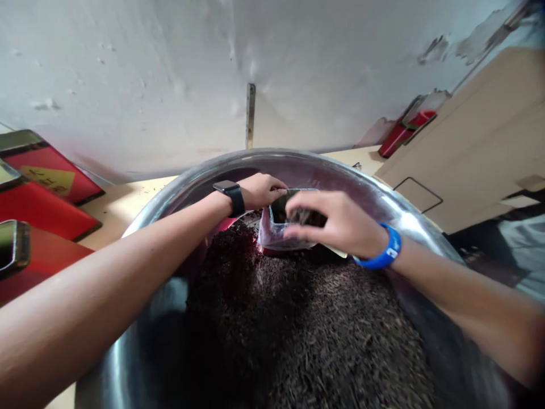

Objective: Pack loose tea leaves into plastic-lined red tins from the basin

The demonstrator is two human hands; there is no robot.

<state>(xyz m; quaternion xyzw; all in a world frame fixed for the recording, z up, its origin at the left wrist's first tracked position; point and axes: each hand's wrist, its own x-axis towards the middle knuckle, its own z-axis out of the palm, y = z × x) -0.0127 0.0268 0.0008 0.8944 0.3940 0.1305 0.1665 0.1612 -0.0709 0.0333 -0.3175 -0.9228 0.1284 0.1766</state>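
A big shiny metal basin (pixel 272 152) holds a wide bed of dark, dry loose tea leaves (pixel 340 329). Against its far inner wall sits a tea tin lined with a clear plastic bag (pixel 272 234), its mouth turned up toward me. My left hand (pixel 258 191), with a black watch on the wrist, has its fingers closed on the tin's upper left rim. Over the mouth, my right hand (pixel 340 221) is curled round a clump of tea leaves (pixel 305 216); it is slightly blurred. Part of the tin is hidden behind this hand.
Several red tins (pixel 46 173) stand left of the basin on a light wooden table (pixel 114 210). Another red tin (pixel 398 136) is at the back right beside a cardboard box (pixel 477 130). A grey wall (pixel 170 74) with peeling paint rises behind.
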